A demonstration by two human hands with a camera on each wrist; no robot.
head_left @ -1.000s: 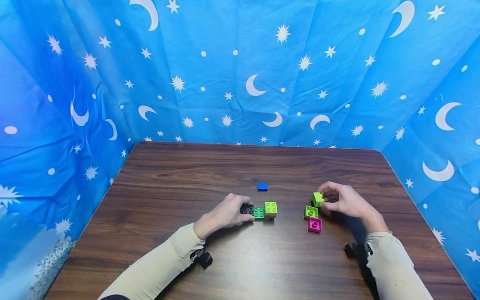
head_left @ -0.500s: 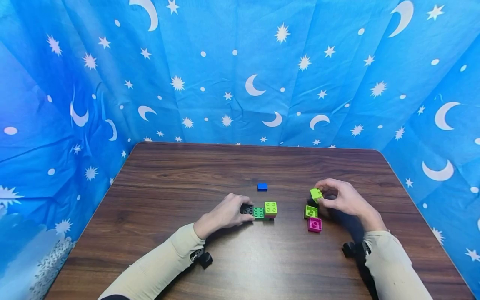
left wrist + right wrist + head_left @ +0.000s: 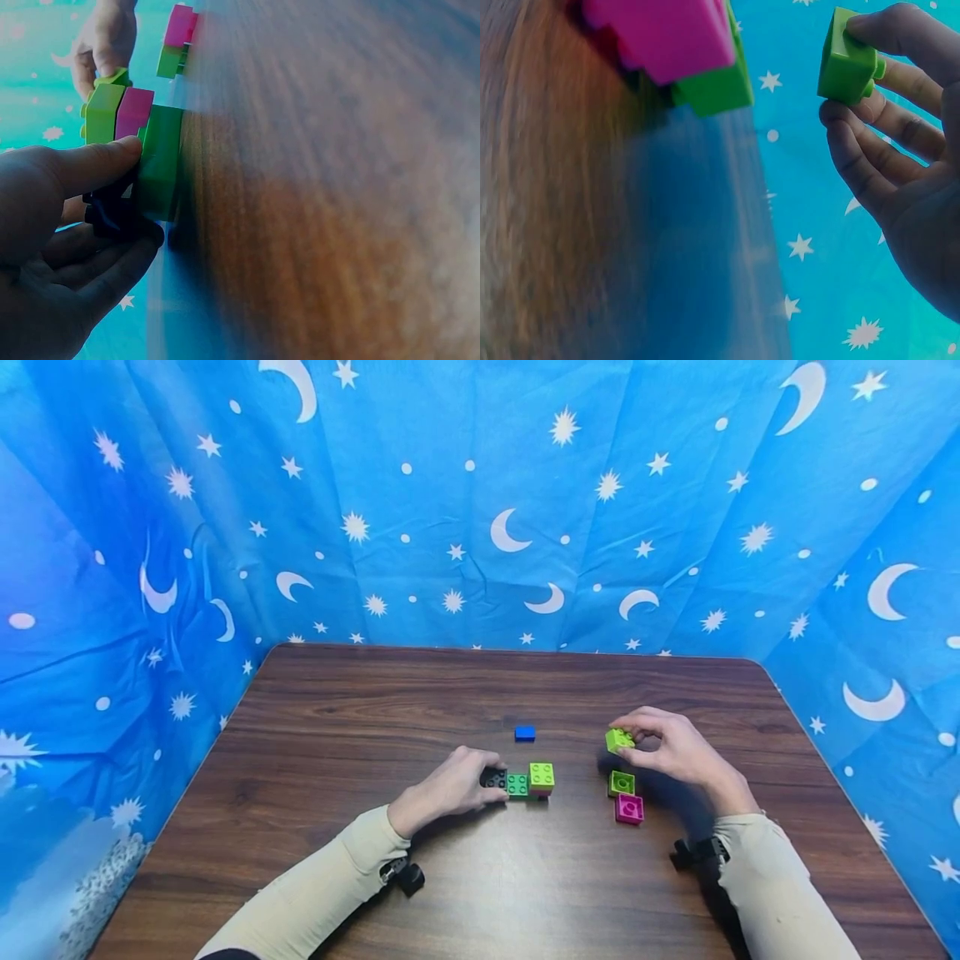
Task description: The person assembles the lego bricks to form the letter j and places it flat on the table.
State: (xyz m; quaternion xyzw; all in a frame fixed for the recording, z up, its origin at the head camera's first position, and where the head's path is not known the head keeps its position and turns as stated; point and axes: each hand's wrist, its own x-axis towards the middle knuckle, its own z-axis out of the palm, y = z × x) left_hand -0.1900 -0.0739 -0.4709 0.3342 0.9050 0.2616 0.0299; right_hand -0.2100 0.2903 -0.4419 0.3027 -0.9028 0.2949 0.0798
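Observation:
In the head view my left hand (image 3: pixel 453 785) grips a black brick (image 3: pixel 492 779) at the left end of a green brick (image 3: pixel 517 785). On the green brick's right end stands a magenta brick (image 3: pixel 135 111), topped by a lime brick (image 3: pixel 542 774) with its studs up. My right hand (image 3: pixel 677 747) pinches another lime brick (image 3: pixel 846 64) between thumb and fingers, raised over the table to the right of the stack. In the right wrist view its studs point toward the palm.
Nearer me than the raised brick, a lime brick (image 3: pixel 622 784) and a magenta brick (image 3: pixel 630 809) lie hollow side up. A small blue brick (image 3: pixel 525 734) lies behind the stack. Beyond the wooden table (image 3: pixel 420 685) hangs a blue curtain with moons and stars.
My right hand has lifted its lime brick and carried it left and away from me, tilting it on the way. The left hand and the stack have stayed put.

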